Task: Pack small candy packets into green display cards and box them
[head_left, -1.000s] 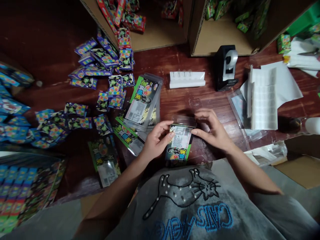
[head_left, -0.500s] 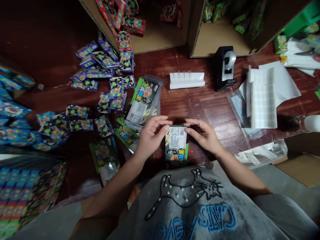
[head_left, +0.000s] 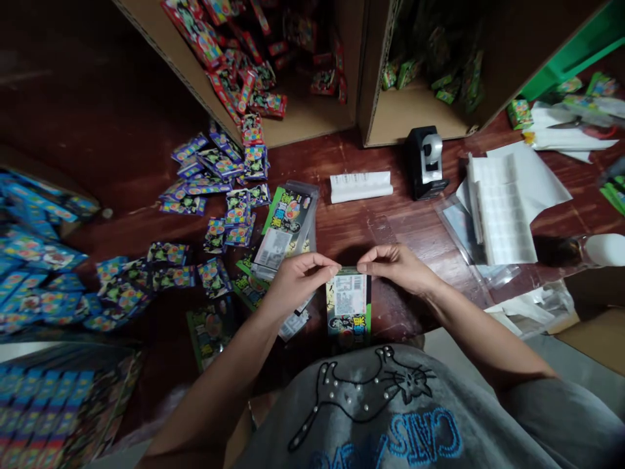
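In front of my body lies a black-and-green printed candy package [head_left: 349, 306] with a white label facing up. My left hand [head_left: 303, 280] is closed, thumb and fingertips pinching the far left corner of this package. At its far right corner, my right hand [head_left: 398, 267] pinches in the same way. A narrow strip of the far edge shows between the two sets of fingertips. Beside my left hand, a stack of similar packages [head_left: 280, 228] in clear plastic lies partly under the wrist.
Cardboard boxes hold red packets [head_left: 268, 101] and green packets [head_left: 446, 91] at the back. Purple packets [head_left: 215, 163] and blue packets [head_left: 49, 254] lie to the left. A tape dispenser [head_left: 427, 163], a folded white paper [head_left: 361, 187] and label sheets [head_left: 505, 208] are ahead and right.
The fingers of both hands, spread before, have closed into pinches on the package's far corners. My view has tilted up slightly, showing more of the boxes.
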### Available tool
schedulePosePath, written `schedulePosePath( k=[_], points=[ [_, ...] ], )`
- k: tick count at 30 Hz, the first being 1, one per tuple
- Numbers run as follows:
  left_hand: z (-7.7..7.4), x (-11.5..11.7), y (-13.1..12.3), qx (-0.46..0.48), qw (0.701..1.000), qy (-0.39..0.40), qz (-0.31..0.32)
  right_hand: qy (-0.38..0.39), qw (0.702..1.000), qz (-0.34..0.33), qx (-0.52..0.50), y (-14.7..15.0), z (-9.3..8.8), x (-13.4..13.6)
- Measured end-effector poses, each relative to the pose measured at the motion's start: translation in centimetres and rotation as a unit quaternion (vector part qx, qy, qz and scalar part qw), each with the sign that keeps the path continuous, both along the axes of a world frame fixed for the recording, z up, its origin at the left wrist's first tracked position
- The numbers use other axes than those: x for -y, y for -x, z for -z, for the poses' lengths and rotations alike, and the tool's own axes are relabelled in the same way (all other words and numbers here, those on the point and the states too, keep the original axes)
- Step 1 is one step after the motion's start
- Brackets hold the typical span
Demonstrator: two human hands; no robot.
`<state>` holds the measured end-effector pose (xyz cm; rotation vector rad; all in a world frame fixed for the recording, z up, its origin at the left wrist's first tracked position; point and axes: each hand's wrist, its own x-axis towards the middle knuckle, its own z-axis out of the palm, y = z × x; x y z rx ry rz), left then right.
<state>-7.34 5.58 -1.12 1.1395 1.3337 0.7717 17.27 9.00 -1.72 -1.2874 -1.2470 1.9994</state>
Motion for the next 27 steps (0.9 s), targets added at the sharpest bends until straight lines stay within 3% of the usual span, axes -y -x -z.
schedulePosePath(
  k=[5,12,15,19,21,23,27],
  points=[
    [0.3,-0.3,1.0,-0.008,0.998,-0.021,0.054,-0.095,0.991,-0.083,-0.033,-1.3,0.3,-0.9],
    [0.5,-1.0,1.7,-0.023,0.996,0.023,0.078,-0.232,0.948,-0.208,-0.066,-2.0,0.5,-2.9],
    [0.8,-1.0,2.0,0.000,0.995,0.002,0.103,-0.357,0.900,-0.250,-0.007,-2.2,-0.5,-5.7],
    [1.3,-1.3,2.1,-0.031,0.989,-0.059,0.128,-0.540,0.799,-0.163,0.208,-2.0,-1.7,-13.0],
    [1.3,-2.1,2.0,-0.095,0.977,-0.100,0.162,-0.561,0.744,-0.183,0.313,-1.3,-1.6,-17.0],
    [1.1,-3.8,1.6,-0.176,0.954,-0.157,0.186,-0.543,0.710,-0.249,0.373,-0.5,-1.3,-20.1],
    [1.2,-9.1,0.3,-0.294,0.900,-0.279,0.160,-0.508,0.697,-0.313,0.398,0.9,-0.5,-22.2]
  ],
)
